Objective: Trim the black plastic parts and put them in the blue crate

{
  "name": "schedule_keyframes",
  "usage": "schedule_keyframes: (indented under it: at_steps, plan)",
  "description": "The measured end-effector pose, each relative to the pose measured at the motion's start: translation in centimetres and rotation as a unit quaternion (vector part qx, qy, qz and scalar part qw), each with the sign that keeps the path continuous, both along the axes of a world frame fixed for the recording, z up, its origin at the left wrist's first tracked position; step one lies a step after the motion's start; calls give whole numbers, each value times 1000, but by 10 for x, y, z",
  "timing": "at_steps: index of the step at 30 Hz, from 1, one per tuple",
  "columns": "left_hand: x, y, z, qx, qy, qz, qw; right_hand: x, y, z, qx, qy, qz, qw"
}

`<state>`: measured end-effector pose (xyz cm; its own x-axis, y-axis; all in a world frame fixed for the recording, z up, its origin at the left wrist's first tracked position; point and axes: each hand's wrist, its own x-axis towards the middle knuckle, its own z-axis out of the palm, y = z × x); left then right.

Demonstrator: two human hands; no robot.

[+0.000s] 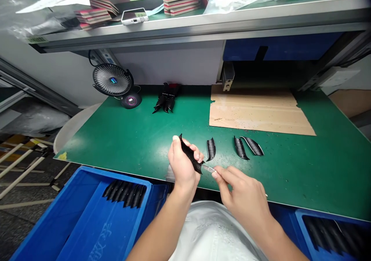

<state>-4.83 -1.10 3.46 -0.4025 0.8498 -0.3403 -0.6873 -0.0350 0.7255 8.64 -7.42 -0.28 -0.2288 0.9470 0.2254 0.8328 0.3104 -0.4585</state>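
Note:
My left hand (182,162) is wrapped round a black curved plastic part (189,152), held tilted above the front of the green table. In my right hand (242,185) is a thin knife (208,168), pinched near its silvery blade. The blade's tip touches or nearly touches the lower end of the part. Just right of my left hand lies a similar black part (211,149). Two more curved pieces, one (240,148) beside the other (253,145), lie farther right on the table.
A blue bin (82,172) at the left holds a row of black parts (125,193); another blue bin (301,214) stands at the right. Cardboard (257,112), a black pile (167,98) and a fan (113,79) occupy the table's back. A shelf (185,33) crosses above.

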Motion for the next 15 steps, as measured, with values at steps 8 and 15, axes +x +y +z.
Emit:
schedule_keyframes:
  at_steps: [8, 15]
  plan:
    - [-12, 8, -13, -53, -130, -5, 990, -11, 5, -17, 5, 320, -43, 946]
    - [-13, 30, -79, 4, 164, -60, 985, -25, 32, -62, -210, 254, -74, 941]
